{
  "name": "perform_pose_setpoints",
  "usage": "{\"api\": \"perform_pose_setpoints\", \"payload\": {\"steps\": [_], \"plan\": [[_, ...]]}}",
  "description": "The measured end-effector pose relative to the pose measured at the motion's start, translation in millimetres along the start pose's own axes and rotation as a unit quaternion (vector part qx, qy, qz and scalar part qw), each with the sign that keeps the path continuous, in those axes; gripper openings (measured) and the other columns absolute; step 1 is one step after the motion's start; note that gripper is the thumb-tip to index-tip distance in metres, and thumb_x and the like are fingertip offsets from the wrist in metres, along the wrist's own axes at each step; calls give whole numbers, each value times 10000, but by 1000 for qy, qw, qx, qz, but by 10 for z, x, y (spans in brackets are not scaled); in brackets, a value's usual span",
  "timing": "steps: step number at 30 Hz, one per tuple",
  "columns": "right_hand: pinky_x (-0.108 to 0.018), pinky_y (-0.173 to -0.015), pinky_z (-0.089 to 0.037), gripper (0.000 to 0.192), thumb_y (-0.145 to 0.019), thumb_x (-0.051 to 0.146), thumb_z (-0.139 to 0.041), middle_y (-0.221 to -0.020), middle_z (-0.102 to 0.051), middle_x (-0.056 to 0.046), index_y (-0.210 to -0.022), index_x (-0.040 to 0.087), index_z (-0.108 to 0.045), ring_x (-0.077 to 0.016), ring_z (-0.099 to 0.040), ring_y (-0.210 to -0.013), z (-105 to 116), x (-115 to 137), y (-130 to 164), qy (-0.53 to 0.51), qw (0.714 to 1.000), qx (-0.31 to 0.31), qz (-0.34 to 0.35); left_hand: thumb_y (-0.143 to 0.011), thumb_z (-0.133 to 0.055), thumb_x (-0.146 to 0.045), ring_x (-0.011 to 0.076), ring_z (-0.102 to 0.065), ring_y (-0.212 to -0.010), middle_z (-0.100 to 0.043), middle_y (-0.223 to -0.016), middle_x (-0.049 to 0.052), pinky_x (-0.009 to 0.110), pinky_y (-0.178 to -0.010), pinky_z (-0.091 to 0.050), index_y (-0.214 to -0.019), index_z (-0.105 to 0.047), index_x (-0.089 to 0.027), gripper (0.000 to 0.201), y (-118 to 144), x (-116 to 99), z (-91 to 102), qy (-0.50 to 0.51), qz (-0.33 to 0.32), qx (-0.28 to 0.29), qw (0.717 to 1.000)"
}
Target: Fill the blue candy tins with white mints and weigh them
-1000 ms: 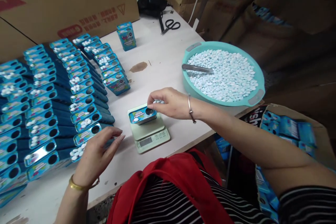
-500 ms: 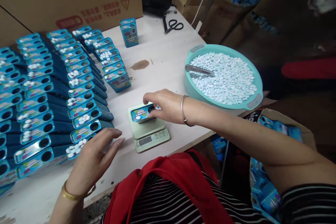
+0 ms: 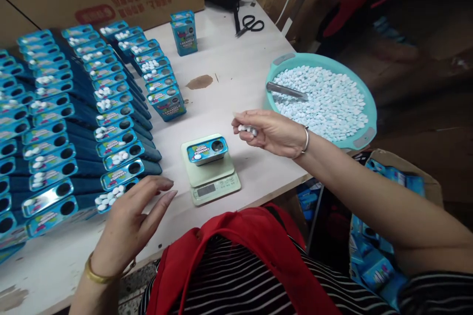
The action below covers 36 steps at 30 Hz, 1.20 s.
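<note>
My right hand [image 3: 273, 133] is raised between the scale and the basin, its fingers curled around several small white candies [image 3: 248, 130]. Just left of it, a blue candy tin [image 3: 201, 150] stands on the pale green kitchen scale [image 3: 195, 173]; its round hole faces up, and one candy lies on its top. My left hand [image 3: 131, 224] hovers over the table with thumb and fingers apart and nothing in them. Beside those fingers is the nearest tin of the rows, with a heap of candies [image 3: 110, 198] on its top.
Rows of upright blue tins [image 3: 118, 177] fill the left side, many with candies on top. A turquoise basin [image 3: 372, 117] full of candies holds a metal scoop [image 3: 286, 91]. Scissors [image 3: 250, 25] and two tins [image 3: 185, 39] stand farther back. Boxes of blue packs are below right.
My right hand has left the tin on the scale and moved right and up, with candies now showing in its fingers. The left hand has hardly moved.
</note>
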State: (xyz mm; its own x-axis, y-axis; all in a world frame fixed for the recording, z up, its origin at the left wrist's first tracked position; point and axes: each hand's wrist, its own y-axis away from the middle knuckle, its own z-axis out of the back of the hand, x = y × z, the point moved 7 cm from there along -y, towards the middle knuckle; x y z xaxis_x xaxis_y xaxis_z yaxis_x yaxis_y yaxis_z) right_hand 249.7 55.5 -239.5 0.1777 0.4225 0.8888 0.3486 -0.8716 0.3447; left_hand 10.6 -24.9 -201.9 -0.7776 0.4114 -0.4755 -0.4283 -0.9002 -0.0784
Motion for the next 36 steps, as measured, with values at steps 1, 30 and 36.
{"api": "perform_pose_setpoints", "payload": {"steps": [1, 30, 36], "plan": [[-165, -400, -287, 191, -801, 276, -696, -742, -574, -25, -777, 127, -578, -49, -448, -545, 52, -61, 33, -19, 1000, -10, -19, -876, -530, -362, 165, -622, -848, -663, -909, 31, 275, -747, -497, -922, -620, -215, 178, 9, -4, -15, 3, 0, 1, 1000], [-267, -677, -469, 181, -799, 194, -567, -852, -691, -41, -915, 146, -697, -127, -580, -769, -354, 98, 70, 241, 961, -21, 138, -882, -530, -366, 149, -610, -791, -659, -892, 42, 246, -692, -511, -930, -626, -204, 194, 43, 18, -235, 49, 7, 11, 999], [-222, -527, -421, 203, -781, 234, -618, -820, -679, -34, -946, 148, -699, -77, -506, -599, -314, 36, 48, 119, 987, -21, 107, -888, -531, -316, 146, -598, -802, -645, -905, 35, 255, -701, -508, -940, -612, -206, 146, 6, -23, -224, 42, -3, 9, 999]]}}
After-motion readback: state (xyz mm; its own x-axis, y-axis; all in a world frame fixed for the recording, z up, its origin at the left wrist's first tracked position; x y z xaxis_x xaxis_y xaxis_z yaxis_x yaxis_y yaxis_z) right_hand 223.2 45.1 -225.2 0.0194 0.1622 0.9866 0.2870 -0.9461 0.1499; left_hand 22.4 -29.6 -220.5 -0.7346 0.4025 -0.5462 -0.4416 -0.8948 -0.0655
